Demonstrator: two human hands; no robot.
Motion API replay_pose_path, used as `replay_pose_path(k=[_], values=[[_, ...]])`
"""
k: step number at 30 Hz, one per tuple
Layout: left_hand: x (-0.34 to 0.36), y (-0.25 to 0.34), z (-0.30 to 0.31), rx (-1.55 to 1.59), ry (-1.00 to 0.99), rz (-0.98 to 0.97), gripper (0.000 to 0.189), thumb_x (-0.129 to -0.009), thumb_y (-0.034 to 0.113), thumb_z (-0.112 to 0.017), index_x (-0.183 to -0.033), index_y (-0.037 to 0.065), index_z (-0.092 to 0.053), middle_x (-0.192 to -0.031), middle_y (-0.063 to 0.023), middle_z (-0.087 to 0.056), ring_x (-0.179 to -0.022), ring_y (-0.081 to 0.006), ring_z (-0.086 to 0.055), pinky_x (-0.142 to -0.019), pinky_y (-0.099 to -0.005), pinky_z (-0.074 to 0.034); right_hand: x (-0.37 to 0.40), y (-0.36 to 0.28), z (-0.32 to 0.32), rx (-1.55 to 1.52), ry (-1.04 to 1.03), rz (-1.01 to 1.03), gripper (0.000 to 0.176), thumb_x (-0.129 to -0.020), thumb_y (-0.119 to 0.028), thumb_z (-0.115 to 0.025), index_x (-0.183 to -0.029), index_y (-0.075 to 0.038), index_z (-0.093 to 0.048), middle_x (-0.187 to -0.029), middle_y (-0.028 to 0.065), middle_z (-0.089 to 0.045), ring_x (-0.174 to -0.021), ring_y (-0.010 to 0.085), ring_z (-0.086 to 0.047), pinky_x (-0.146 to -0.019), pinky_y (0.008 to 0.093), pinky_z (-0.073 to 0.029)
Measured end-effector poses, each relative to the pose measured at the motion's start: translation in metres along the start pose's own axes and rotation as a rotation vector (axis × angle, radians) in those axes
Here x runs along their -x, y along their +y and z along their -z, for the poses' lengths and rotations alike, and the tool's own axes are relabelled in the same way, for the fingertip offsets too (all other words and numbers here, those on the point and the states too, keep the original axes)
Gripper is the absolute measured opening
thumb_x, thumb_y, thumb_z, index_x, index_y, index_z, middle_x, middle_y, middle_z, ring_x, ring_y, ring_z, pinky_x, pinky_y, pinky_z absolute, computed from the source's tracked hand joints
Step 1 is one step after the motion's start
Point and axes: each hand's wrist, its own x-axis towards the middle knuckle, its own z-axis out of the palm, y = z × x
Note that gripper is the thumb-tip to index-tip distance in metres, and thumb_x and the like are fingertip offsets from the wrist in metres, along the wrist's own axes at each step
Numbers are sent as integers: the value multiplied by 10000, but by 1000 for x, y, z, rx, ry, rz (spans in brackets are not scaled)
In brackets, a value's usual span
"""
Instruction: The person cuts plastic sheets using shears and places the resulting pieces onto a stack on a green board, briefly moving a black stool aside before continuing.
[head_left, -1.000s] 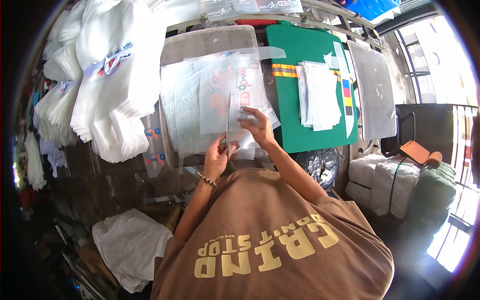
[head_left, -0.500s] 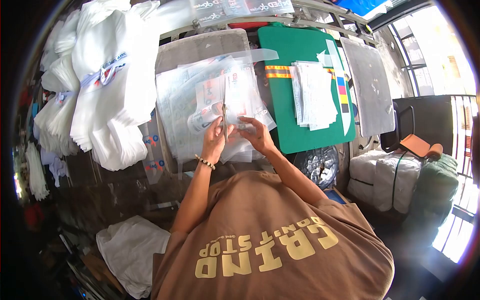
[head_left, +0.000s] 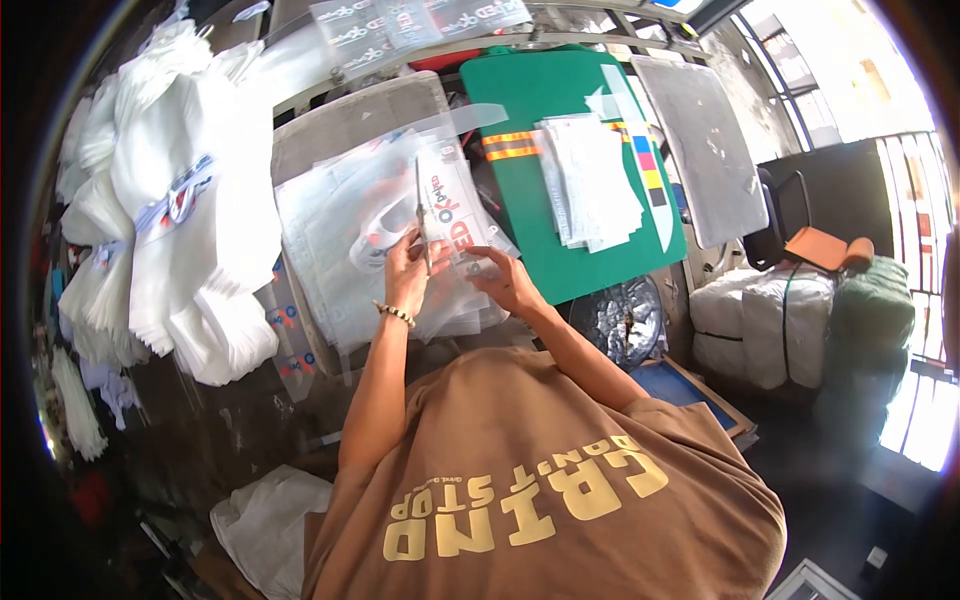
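Slim scissors (head_left: 421, 208) point forward along a translucent sheet (head_left: 446, 190) printed in red.

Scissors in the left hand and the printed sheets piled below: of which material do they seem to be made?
Scissors: probably metal, since they look slim and grey; the finish is unclear.
Printed sheets: likely plastic film, somewhat glossy, because they look translucent and catch light.

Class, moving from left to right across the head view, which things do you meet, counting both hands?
White bags, left hand, right hand, stack of white sheets on the green board, orange object.
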Motion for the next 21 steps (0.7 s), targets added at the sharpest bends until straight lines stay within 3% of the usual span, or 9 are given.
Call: replay_pose_path(k=[2, 8, 11, 12, 16, 17, 18, 20, 21], values=[[2, -5, 3, -24, -47, 8, 404, -943, 113, -650, -1292, -36, -512, -1105, -152, -677, -986, -238, -688, -823, -353, -590, -1, 9, 17, 151, 150, 301, 497, -789, -61, -733, -1270, -65, -607, -1169, 173, -656, -1103, 313, -627, -936, 379, -484], [33, -23, 8, -99, -169, 125, 518, -932, 130, -664, -1370, -48, -454, -1123, -171, -671, -978, -245, -687, -803, -339, -593, -4, 34, 141, -11, 358, 24, 613, -742, 25, -712, -1327, -92, -570, -1106, 113, -655, -980, 186, -631, -808, 341, -530], [46, -25, 12, -126, -203, 171, 575, -925, 87, -664, -1413, -65, -400, -1080, -175, -678, -944, -249, -692, -779, -323, -600, -10, 67, 197, 126, 333, -52, 637, -691, -6, -707, -1310, -105, -593, -1064, 128, -645, -929, 191, -634, -777, 314, -528], [47, -25, 13, -129, -197, 172, 575, -925, 87, -664, -1413, -65, -400, -1080, -175, -678, -944, -249, -692, -779, -323, -600, -12, 67, 207, 243, 311, -32, 635, -676, -57, -734, -1295, -135, -615, -1179, 174, -604, -1005, 242, -633, -802, 319, -526], [60, -23, 30, -151, -275, 197, 635, -924, 131, -672, -1439, -67, -358, -1109, -180, -672, -945, -237, -688, -782, -334, -596, -1, 26, 185, 1042, 671, -30, 640, -630, -249, -850, -1240, -193, -664, -1405, 211, -431, -1320, 420, -389, -1040, 530, -365], [66, -19, 32, -128, -307, 217, 628, -923, 126, -672, -1440, -56, -365, -1107, -177, -674, -941, -236, -689, -782, -332, -596, -8, 33, 180, 953, 745, 96, 595, -637, -295, -857, -1199, -199, -686, -1427, 203, -392, -1347, 443, -311, -1049, 601, -297], [72, -15, 33, -105, -343, 238, 622, -922, 121, -672, -1441, -46, -372, -1105, -174, -675, -937, -235, -689, -783, -331, -596, -13, 15, 159, 994, 819, 58, 494, -676, -283, -834, -1140, -171, -706, -1321, 218, -504, -1235, 412, -452, -1003, 545, -377], [85, -15, 41, -94, -313, 224, 594, -923, 104, -664, -1435, -26, -393, -1090, -170, -681, -921, -230, -692, -773, -329, -598, -43, 30, 116, 480, 581, 159, 421, -708, -288, -818, -1070, -101, -713, -1136, 222, -612, -1081, 395, -558, -935, 489, -449], [92, -17, 48, -95, -239, 161, 585, -929, 98, -660, -1437, -16, -394, -1089, -167, -682, -903, -222, -689, -771, -329, -594, -54, 24, 76, 536, 505, 254, 415, -712, -292, -821, -1017, -34, -709, -980, 218, -651, -1003, 387, -604, -895, 452, -487]])
